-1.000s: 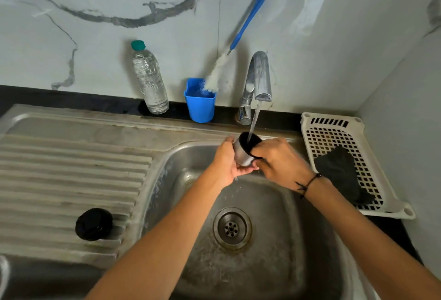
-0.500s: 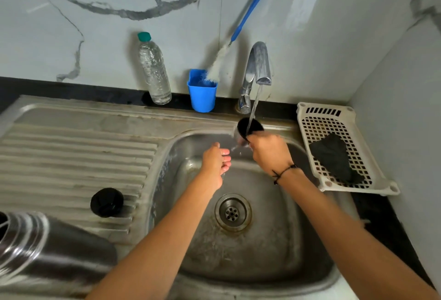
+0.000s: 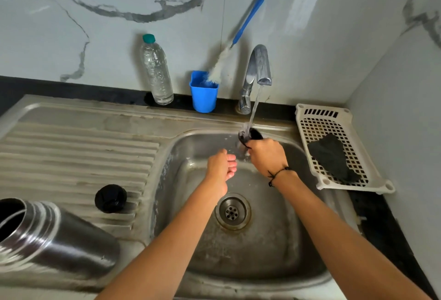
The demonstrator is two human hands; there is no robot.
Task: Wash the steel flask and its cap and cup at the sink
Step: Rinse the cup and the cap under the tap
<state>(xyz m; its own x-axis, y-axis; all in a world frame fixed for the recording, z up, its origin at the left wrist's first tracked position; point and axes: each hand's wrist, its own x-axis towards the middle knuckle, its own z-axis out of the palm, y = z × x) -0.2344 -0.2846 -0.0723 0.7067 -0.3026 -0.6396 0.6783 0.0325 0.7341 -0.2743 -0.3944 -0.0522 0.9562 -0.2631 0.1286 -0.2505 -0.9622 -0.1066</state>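
Steel cup (image 3: 248,138) still under tap stream, our right hand (image 3: 266,156) gripping it alone; our left hand (image 3: 220,169) stays off it, fingers loosely curled, holding nothing. Flask (image 3: 51,237), cap (image 3: 110,198) unmoved on drainboard.

Home kitchen, sink corner; steel sink (image 3: 281,247) with ribbed drainboard (image 3: 71,156) set in a dark counter; marble-look wall tiles (image 3: 95,13); running tap (image 3: 259,70); bottle brush (image 3: 238,34) in blue holder (image 3: 204,96); white plastic basket (image 3: 307,132) holding a dark scrub pad (image 3: 331,156); water bottle (image 3: 157,73).
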